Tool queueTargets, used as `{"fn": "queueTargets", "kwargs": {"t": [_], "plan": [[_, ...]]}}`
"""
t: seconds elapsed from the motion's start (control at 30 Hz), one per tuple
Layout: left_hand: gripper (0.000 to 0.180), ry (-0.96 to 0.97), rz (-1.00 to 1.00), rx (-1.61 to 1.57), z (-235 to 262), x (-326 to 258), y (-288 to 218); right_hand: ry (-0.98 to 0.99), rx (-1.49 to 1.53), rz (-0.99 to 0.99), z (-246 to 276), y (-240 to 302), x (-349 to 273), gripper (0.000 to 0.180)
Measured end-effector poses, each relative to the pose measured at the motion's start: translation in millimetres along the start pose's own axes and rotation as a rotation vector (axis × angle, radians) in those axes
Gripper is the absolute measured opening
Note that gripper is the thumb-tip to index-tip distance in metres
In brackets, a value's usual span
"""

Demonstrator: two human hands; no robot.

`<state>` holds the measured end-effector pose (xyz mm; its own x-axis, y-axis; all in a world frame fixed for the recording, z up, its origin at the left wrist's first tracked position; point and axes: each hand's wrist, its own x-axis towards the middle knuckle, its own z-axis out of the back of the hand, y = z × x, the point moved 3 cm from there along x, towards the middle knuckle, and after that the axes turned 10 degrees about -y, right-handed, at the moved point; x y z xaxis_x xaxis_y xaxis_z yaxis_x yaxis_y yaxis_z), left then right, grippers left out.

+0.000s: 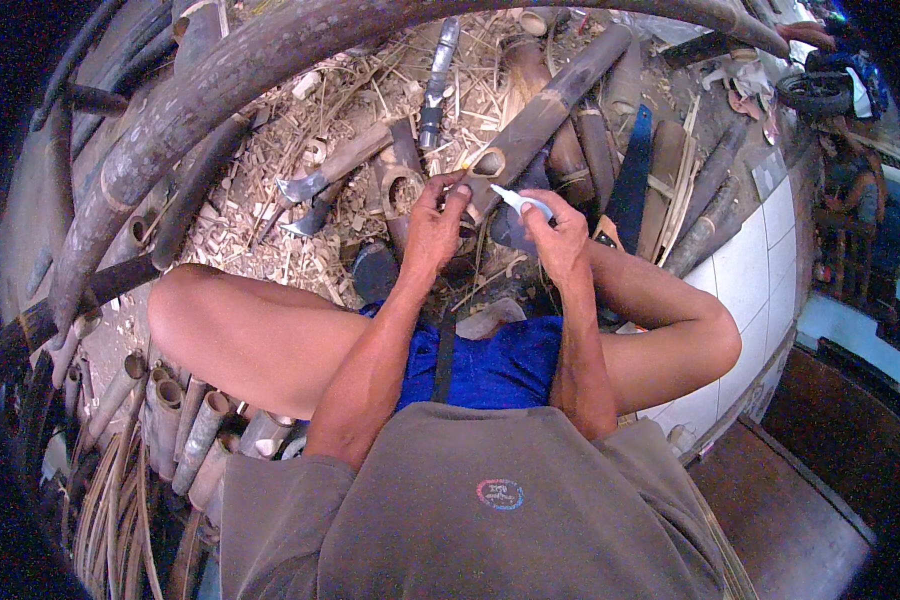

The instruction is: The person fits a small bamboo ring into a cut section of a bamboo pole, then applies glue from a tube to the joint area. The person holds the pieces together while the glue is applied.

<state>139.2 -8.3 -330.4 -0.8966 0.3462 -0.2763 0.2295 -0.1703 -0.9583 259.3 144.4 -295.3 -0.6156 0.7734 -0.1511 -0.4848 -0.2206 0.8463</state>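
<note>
A dark bamboo tube (545, 115) slants from the upper right toward my lap, with an oval opening cut near its closer end. My left hand (436, 222) is at that end, thumb and fingers pinched together beside the opening. What is between those fingertips is too small to make out. In my right hand (562, 235) is a small white squeeze bottle (532, 205) with a pointed nozzle. Its tip points up and left toward the tube, just below the opening, and whether it touches cannot be told. My fingers hide part of the bottle.
Wood shavings (240, 200) cover the ground. Bladed tools (305, 188) lie left of the tube, and a blue-bladed handsaw (632, 170) lies to its right. A thick bamboo pole (210, 95) arches across the far side. Cut tubes (167, 395) stand at lower left; white tiles (745, 285) lie right.
</note>
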Motion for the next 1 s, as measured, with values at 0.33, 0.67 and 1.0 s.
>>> {"fn": "queueTargets", "kwargs": {"t": [0.33, 0.67, 1.0], "plan": [[0.04, 0.015, 0.061, -0.014, -1, 0, 1, 0.084, -0.008, 0.034, 1, 4, -5, 0.022], [0.041, 0.002, -0.01, -0.007, -1, 3, 6, -0.1, -0.053, 0.04, 2, -6, 10, 0.022], [0.036, 0.034, 0.083, -0.071, -3, 1, 5, -0.094, -0.054, 0.01, 4, 1, 4, 0.022]]}}
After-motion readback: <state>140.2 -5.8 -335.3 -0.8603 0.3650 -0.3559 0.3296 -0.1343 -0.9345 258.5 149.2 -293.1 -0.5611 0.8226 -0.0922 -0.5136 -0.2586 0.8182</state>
